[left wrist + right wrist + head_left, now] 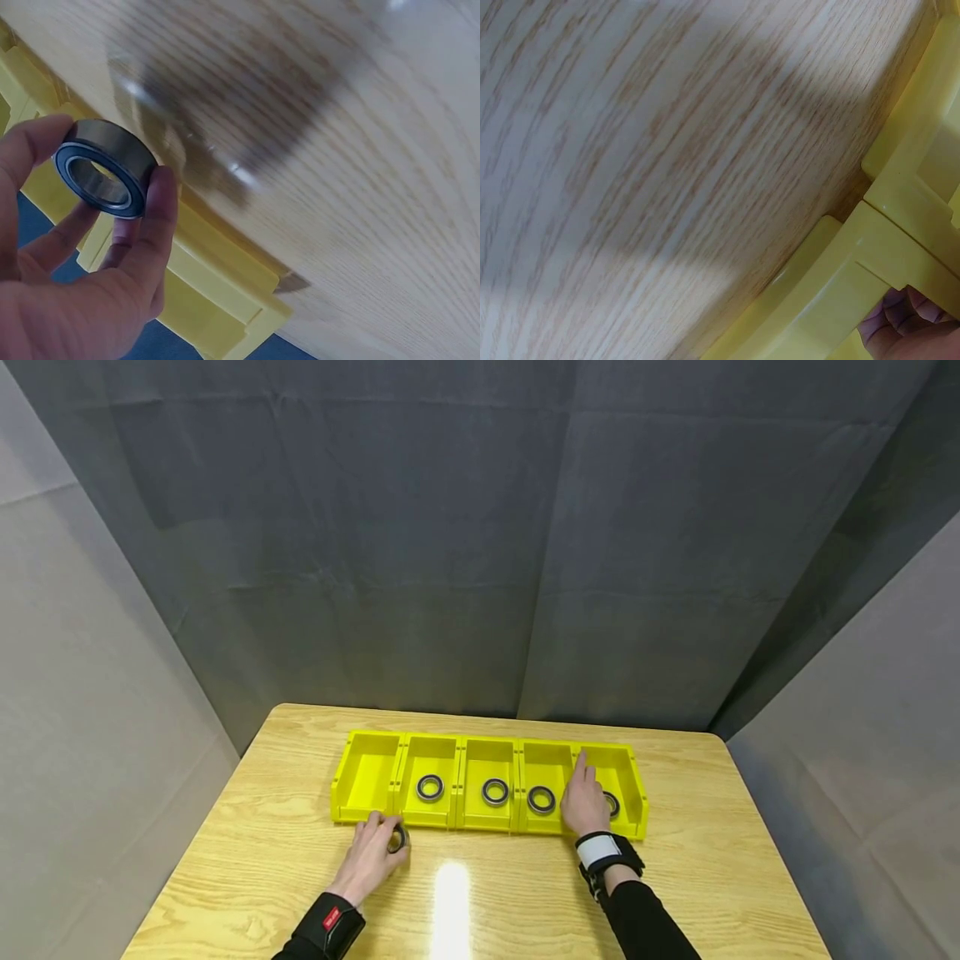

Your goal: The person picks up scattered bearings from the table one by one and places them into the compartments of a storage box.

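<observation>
My left hand (369, 858) pinches a ring-shaped ball bearing (105, 169) between thumb and fingertips, just in front of the leftmost compartment. The bearing is tilted, its dark seal and open bore showing in the left wrist view. A yellow row of bins (487, 825) stands before me. My right hand (587, 802) is at the divider between the two rightmost compartments, index finger extended toward the back. In the right wrist view its bent fingers (904, 319) show partly behind the yellow wall; their hold is unclear. Bearings lie in the second (430, 788), third (495, 792), fourth (542, 800) and rightmost (613, 805) compartments, the last partly hidden.
The bins stand on a light wooden table (720, 860) with rounded back corners. A dark grey cloth (420, 543) hangs behind it, and pale panels (97, 710) rise on both sides. Light glares off the tabletop in front of the bins.
</observation>
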`<state>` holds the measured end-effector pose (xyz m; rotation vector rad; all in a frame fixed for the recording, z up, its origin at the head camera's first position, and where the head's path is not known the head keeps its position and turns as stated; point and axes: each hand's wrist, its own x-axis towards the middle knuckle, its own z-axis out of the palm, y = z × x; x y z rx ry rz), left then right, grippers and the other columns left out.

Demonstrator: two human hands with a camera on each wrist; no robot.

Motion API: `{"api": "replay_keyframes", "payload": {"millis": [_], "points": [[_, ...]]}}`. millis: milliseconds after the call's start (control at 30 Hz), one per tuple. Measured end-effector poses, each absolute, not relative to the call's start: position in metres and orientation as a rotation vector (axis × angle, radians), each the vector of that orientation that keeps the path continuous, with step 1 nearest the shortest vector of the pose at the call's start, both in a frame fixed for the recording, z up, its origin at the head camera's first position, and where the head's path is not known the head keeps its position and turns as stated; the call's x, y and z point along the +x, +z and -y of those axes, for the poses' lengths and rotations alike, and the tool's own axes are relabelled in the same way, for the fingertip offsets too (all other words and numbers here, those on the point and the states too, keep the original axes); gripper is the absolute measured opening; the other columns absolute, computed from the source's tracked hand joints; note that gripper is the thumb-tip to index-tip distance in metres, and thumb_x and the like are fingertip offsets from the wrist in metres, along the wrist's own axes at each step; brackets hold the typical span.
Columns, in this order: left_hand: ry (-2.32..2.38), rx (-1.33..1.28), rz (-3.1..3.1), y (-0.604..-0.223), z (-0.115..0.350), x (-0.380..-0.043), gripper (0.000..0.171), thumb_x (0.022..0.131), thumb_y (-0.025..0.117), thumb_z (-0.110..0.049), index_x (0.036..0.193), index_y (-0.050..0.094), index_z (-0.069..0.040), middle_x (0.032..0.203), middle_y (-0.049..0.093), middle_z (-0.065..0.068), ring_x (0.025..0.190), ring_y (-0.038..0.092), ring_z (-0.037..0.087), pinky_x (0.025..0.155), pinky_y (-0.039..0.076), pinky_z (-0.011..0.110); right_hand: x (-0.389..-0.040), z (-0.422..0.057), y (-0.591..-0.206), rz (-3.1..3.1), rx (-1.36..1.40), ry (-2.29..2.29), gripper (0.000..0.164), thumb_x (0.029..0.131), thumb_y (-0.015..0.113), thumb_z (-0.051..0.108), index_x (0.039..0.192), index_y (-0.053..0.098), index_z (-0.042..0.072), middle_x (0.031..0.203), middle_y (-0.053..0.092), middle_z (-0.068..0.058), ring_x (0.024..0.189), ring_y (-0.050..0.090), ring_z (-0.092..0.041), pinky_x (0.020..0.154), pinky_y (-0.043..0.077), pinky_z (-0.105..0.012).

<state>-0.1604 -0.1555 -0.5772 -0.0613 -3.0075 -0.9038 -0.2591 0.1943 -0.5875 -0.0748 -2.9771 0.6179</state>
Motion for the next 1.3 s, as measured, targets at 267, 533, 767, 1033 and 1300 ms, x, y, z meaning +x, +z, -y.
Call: {"api": "replay_keyframes", "payload": {"millis": [267, 533, 767, 1033, 1300], "points": [[-0.917, -0.060, 2.997, -0.578, 0.155, -0.160, 0.046, 0.085, 0.076, -0.015, 0.127, 0.064, 0.000, 0.116, 0.059, 0.020, 0.102, 0.054, 0.037, 0.072, 0.053, 0.044, -0.259, -0.195, -0.587, 2.964, -0.069, 0.616, 0.065, 0.101, 0.049, 0.007, 0.157, 0.020, -0.005, 0.126, 0.052, -0.032, 0.062, 0.051, -0.030, 0.048, 0.043, -0.038], [-0.899, -0.045, 2.945, -0.566, 0.163, -0.162, 0.044, 0.086, 0.076, -0.014, 0.127, 0.064, 0.000, 0.117, 0.057, 0.022, 0.104, 0.053, 0.039, 0.071, 0.052, 0.043, -0.260, -0.195, -0.587, 2.981, -0.079, 0.604, 0.065, 0.101, 0.048, 0.007, 0.157, 0.018, -0.006, 0.124, 0.052, -0.031, 0.060, 0.049, -0.027, 0.047, 0.041, -0.036], [-0.882, 0.010, 2.904, -0.552, 0.176, -0.175, 0.048, 0.086, 0.075, -0.014, 0.130, 0.061, 0.002, 0.123, 0.056, 0.028, 0.107, 0.053, 0.044, 0.077, 0.053, 0.051, -0.260, -0.195, -0.586, 2.975, -0.071, 0.608, 0.065, 0.101, 0.048, 0.007, 0.157, 0.018, -0.006, 0.126, 0.052, -0.032, 0.063, 0.053, -0.031, 0.049, 0.045, -0.040], [-0.863, 0.023, 2.906, -0.540, 0.191, -0.207, 0.052, 0.089, 0.070, -0.012, 0.136, 0.056, 0.005, 0.128, 0.051, 0.035, 0.112, 0.048, 0.053, 0.076, 0.053, 0.057, -0.261, -0.197, -0.587, 2.948, -0.070, 0.590, 0.065, 0.100, 0.049, 0.007, 0.157, 0.020, -0.006, 0.126, 0.053, -0.032, 0.065, 0.054, -0.033, 0.049, 0.046, -0.041], [-0.748, 0.035, 3.072, -0.549, 0.196, -0.240, 0.050, 0.091, 0.069, -0.008, 0.135, 0.055, 0.009, 0.128, 0.049, 0.038, 0.113, 0.047, 0.058, 0.079, 0.054, 0.062, -0.260, -0.196, -0.592, 2.944, -0.087, 0.630, 0.064, 0.101, 0.049, 0.008, 0.157, 0.020, -0.003, 0.128, 0.053, -0.031, 0.063, 0.053, -0.031, 0.047, 0.043, -0.038]]}}
